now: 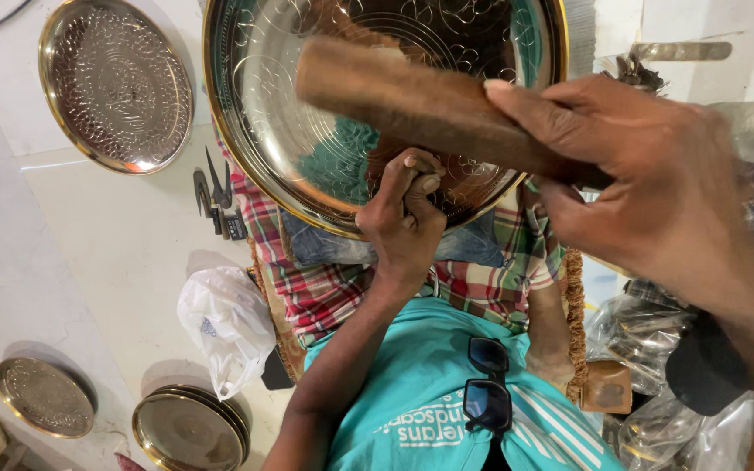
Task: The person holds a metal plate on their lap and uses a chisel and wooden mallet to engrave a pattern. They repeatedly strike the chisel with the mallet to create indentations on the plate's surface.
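A large round brass plate (255, 105) with fine engraved lines rests tilted on my lap, over a plaid cloth (307, 279). My left hand (403, 218) is a closed fist pressed against the plate's lower middle, and seems to grip a thin tool that is almost wholly hidden by the fingers. My right hand (647, 174) is raised close to the camera at the right, shut on a thick brown wooden stick (394, 96). The stick reaches left across the plate, above my left fist.
Another engraved plate (115, 83) lies on the white floor at the upper left. A small plate (45, 397) and a stack of plates (189, 427) lie at the lower left. A white plastic bag (229, 323), small hand tools (215, 201) and clear bags (647, 349) surround me.
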